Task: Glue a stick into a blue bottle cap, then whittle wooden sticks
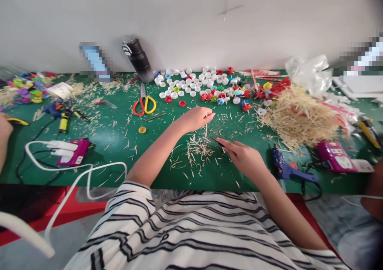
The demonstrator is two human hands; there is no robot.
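My left hand (197, 118) is closed in a pinch above the green table (161, 142), on a small pale strip of straw (206, 129) that points down. To its lower right, my right hand (241, 154) is closed around a thin dark tool (219, 143), whose tip points up and left toward the strip. Between and below the hands lies a loose pile of short cut straw pieces (199, 150). Just beyond my left hand, a red cap (182, 103) rests among many white caps (193, 87).
Scissors (144, 102) and a black bottle (139, 60) stand out at the back left. A straw heap (302, 120), a blue glue gun (295, 171) and a purple power box (336, 156) are right. Another person's hand (4, 132) shows far left, near a white cable (104, 165).
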